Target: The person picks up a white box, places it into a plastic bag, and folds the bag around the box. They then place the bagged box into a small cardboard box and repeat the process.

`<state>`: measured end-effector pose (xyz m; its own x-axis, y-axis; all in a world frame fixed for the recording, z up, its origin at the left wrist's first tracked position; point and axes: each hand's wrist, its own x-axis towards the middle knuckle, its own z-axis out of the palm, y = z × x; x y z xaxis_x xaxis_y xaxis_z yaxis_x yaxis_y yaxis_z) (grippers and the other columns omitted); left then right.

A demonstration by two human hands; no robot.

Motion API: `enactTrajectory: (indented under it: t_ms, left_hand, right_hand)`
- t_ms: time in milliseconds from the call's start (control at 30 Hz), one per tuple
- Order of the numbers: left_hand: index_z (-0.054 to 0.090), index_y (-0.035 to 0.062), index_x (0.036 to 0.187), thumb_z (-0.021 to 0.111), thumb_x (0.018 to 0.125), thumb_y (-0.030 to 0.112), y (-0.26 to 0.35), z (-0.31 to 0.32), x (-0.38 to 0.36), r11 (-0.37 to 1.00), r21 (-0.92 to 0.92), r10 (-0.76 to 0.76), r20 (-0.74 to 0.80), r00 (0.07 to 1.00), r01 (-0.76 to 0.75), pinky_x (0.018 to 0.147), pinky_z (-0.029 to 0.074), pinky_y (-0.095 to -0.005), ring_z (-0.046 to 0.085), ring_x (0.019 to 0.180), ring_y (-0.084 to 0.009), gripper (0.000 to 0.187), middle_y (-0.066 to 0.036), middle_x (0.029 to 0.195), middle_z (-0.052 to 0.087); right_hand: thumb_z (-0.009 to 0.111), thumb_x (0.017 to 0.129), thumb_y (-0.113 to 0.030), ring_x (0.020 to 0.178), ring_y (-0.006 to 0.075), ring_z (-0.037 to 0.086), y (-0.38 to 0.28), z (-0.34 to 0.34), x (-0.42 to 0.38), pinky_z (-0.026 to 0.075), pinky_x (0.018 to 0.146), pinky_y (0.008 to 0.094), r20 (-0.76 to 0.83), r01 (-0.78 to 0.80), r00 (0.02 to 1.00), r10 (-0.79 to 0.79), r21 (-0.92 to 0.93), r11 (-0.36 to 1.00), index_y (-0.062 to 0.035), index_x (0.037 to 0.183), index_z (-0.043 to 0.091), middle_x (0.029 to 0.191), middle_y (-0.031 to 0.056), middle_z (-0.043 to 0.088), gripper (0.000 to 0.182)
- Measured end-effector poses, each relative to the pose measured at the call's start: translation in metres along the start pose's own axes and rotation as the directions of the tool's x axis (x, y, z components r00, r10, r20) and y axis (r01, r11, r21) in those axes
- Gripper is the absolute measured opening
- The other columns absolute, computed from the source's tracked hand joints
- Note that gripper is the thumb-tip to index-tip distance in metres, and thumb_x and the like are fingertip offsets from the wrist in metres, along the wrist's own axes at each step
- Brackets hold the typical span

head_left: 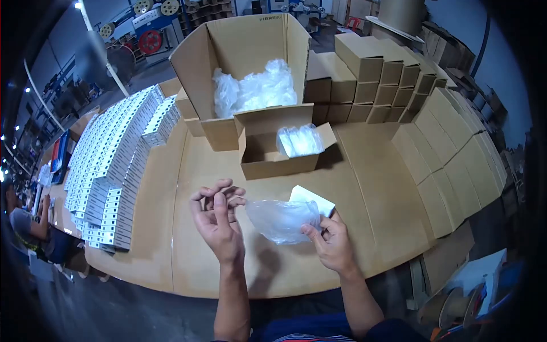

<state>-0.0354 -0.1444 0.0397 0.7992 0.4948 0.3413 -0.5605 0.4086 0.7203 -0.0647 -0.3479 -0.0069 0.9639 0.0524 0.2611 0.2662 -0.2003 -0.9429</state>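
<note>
My right hand (332, 244) grips a clear plastic bag (279, 221) between thumb and fingers, above the cardboard-covered table. Behind the bag, against the same hand, a flat white piece (312, 199) sticks out, perhaps a small box or card; the fingers partly hide it. My left hand (219, 219) is held up at the bag's left end, palm turned up, fingers loosely curled and apart. Its fingertips are close to the bag's edge, and I see nothing held in them. Beyond both hands stands an open carton (279, 169) with plastic-wrapped packs (300, 141) at its right end.
A large open box (246, 34) at the back holds a heap of clear plastic bags (256, 85). Stacked white labelled boxes (114, 154) line the left side. Brown cartons (364, 68) are stacked at back right and right. Another person's arm (41, 219) shows at far left.
</note>
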Motion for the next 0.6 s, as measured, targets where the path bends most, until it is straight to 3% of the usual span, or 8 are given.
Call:
enactTrajectory:
  t_ms: [33,100,133,167,200,267,400,600]
  left_hand:
    - [0.049,0.0046,0.123,0.068,0.096,0.003,0.004,0.001,-0.009,0.964,0.223,0.141,0.036,0.989,-0.145,0.084,0.054,-0.0386,0.066,0.1,-0.0276,0.033,-0.017,0.113,0.066]
    - [0.058,0.0036,0.118,0.076,0.087,0.002,0.021,-0.001,-0.022,0.599,0.574,0.342,0.448,0.826,-0.559,0.086,0.053,-0.0409,0.065,0.101,-0.0292,0.036,-0.016,0.109,0.068]
    - [0.063,0.0031,0.115,0.079,0.082,0.002,0.029,-0.002,-0.029,0.317,0.609,0.324,0.651,0.687,-0.727,0.087,0.052,-0.0421,0.065,0.101,-0.03,0.037,-0.015,0.107,0.069]
    - [0.072,0.0049,0.103,0.087,0.07,0.005,0.032,0.005,-0.038,0.32,0.617,0.226,0.688,0.69,-0.719,0.089,0.05,-0.0419,0.064,0.101,-0.0303,0.036,-0.011,0.102,0.071]
    - [0.074,0.0074,0.103,0.09,0.069,0.01,0.032,0.009,-0.045,0.248,0.634,0.144,0.723,0.676,-0.732,0.088,0.049,-0.0387,0.064,0.1,-0.0277,0.037,-0.007,0.104,0.072]
    - [0.074,0.0086,0.102,0.09,0.069,0.012,0.028,0.013,-0.053,0.227,0.661,0.111,0.712,0.693,-0.715,0.085,0.048,-0.0372,0.065,0.096,-0.0258,0.037,-0.005,0.099,0.073]
    - [0.072,0.0087,0.096,0.09,0.07,0.008,0.021,0.005,-0.063,0.321,0.664,0.116,0.68,0.724,-0.675,0.081,0.047,-0.0366,0.065,0.088,-0.0236,0.031,-0.003,0.088,0.072]
    - [0.069,0.0067,0.089,0.092,0.068,0.005,0.018,0.002,-0.069,0.438,0.652,0.141,0.631,0.763,-0.619,0.073,0.051,-0.0346,0.066,0.079,-0.0213,0.031,-0.003,0.078,0.07]
  right_hand:
    - [0.077,0.091,-0.014,0.094,0.0316,0.064,-0.008,-0.004,-0.006,0.051,0.081,0.0383,-0.002,0.016,1.0,-0.016,-0.087,0.996,0.007,0.099,0.071,0.107,0.0206,0.061,0.023]
    - [0.076,0.091,-0.012,0.096,0.0349,0.064,-0.021,-0.008,-0.017,0.052,0.084,0.0397,-0.004,0.022,1.0,-0.023,-0.192,0.981,0.0084,0.1,0.071,0.109,0.0223,0.061,0.023]
    - [0.076,0.091,-0.011,0.097,0.0361,0.064,-0.026,-0.01,-0.022,0.052,0.085,0.0403,0.001,0.014,1.0,-0.014,-0.212,0.977,0.0091,0.1,0.07,0.11,0.023,0.061,0.023]
    - [0.075,0.091,-0.011,0.099,0.0373,0.064,-0.028,-0.01,-0.026,0.052,0.086,0.041,0.006,0.008,1.0,-0.006,-0.23,0.973,0.0097,0.101,0.07,0.111,0.0237,0.061,0.023]
    - [0.075,0.09,-0.011,0.099,0.0373,0.064,-0.029,-0.01,-0.03,0.052,0.087,0.0411,0.013,0.005,1.0,-0.003,-0.228,0.974,0.0101,0.101,0.07,0.111,0.0239,0.06,0.024]
    - [0.075,0.09,-0.011,0.101,0.0372,0.064,-0.03,-0.011,-0.035,0.051,0.088,0.0414,0.03,0.007,1.0,-0.001,-0.223,0.975,0.0108,0.101,0.07,0.113,0.0244,0.06,0.025]
    - [0.075,0.092,-0.014,0.099,0.0356,0.064,-0.023,-0.014,-0.044,0.051,0.086,0.0407,0.055,0.028,0.998,-0.017,-0.21,0.977,0.009,0.099,0.07,0.113,0.0239,0.06,0.025]
    - [0.066,0.101,-0.021,0.096,0.0345,0.063,-0.019,-0.019,-0.055,0.05,0.084,0.0391,0.077,-0.107,0.99,0.116,-0.11,0.988,0.0051,0.093,0.071,0.11,0.0229,0.06,0.028]
